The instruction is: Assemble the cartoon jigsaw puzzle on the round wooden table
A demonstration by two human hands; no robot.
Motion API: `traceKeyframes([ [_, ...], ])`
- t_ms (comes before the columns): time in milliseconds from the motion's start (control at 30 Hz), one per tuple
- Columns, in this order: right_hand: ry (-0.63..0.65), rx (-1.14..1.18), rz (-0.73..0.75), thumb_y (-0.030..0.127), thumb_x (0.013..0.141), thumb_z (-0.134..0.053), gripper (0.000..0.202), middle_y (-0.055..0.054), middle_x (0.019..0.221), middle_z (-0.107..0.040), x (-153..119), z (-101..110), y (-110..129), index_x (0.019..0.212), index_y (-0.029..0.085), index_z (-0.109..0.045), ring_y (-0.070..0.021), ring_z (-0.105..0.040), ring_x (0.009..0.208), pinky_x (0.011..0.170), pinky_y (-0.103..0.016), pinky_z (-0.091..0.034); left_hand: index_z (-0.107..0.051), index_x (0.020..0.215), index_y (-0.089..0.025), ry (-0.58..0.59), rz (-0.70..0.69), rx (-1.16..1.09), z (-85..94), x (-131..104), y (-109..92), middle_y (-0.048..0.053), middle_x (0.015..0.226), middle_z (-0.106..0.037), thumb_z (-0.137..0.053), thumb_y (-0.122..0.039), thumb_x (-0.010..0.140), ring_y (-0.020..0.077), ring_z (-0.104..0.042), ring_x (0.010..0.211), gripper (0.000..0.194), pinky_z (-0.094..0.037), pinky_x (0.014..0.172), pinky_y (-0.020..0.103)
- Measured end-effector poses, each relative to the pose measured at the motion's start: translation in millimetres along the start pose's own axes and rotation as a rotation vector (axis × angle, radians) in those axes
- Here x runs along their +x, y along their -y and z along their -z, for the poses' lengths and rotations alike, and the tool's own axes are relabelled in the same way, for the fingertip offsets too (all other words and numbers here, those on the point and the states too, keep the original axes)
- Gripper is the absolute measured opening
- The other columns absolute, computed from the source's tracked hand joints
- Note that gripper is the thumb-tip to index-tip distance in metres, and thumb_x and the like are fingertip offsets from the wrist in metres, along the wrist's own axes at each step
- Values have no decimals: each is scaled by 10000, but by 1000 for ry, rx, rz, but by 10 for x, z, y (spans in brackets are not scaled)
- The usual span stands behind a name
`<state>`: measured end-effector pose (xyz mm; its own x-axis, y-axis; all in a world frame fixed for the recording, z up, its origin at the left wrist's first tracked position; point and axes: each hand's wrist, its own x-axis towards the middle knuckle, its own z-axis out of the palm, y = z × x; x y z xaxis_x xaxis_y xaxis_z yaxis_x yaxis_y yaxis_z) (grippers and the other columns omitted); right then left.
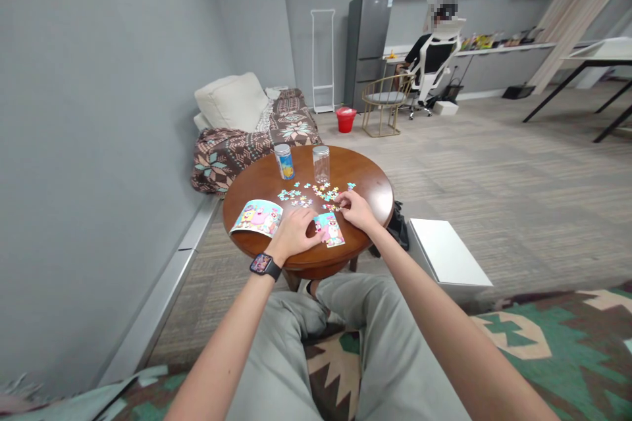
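Observation:
On a round wooden table (247, 174) lies a partly assembled jigsaw puzzle (334, 231) with a pink cartoon figure. My left hand (295, 231) rests at its left edge, thumb stretched onto it and fingers apart on the wood. Loose puzzle pieces (291, 195) are scattered beyond it. Over the right part of this scatter, my right hand (356, 209) has its thumb and fingertips drawn together on a puzzle piece, mostly hidden by the fingers. Left of my left hand is a curled picture card (257, 217) with similar cartoon figures.
A jar with a blue and yellow label (285, 163) and a clear jar (320, 166) stand toward the table's far side. A white box (447, 251) is on the floor at right. Beyond are a covered couch (237, 145), a red bin (345, 120) and a seated person (419, 49).

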<state>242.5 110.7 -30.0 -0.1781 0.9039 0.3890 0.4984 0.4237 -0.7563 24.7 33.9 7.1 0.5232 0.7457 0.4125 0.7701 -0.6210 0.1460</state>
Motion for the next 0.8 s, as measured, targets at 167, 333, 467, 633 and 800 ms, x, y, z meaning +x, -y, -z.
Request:
traceKeyframes([
  [167,-38,19,35,42,622,-569,285,12,836,-584,8,-1,-26,832,214,-652,-126,-580,665,733,-301,-511,-592,1018,-187,-16,10,-2,-5,-1,0,78,1018,-657,-554,-386,883,248,-600,984,244,-463,883,383],
  [333,-54,120,88,40,631,-521,268,-8,858,-566,-2,-18,-56,814,198,-637,-123,-567,636,711,-313,-523,-591,981,-182,-34,23,8,-9,-5,-3,77,997,-651,-563,-368,878,242,-594,964,214,-465,879,376],
  [467,-88,195,68,110,674,-545,176,-28,881,-557,3,-29,-85,801,202,-626,-141,-577,676,651,-304,-531,-589,948,-181,-45,57,17,-11,-7,-8,72,945,-647,-558,-364,886,235,-589,917,196,-467,833,365],
  [633,-130,323,-3,210,687,-613,119,-39,902,-597,26,-27,-115,805,211,-606,-169,-621,801,701,-302,-550,-577,897,-186,-71,135,59,-52,6,27,64,894,-636,-428,-260,951,218,-578,865,175,-449,790,353],
  [800,-82,436,-62,274,678,-658,179,-3,744,-618,13,-14,-108,830,212,-586,-160,-632,732,730,-315,-547,-561,858,-189,-87,137,61,-69,7,51,56,857,-632,-441,-222,941,210,-577,848,149,-443,788,338],
])
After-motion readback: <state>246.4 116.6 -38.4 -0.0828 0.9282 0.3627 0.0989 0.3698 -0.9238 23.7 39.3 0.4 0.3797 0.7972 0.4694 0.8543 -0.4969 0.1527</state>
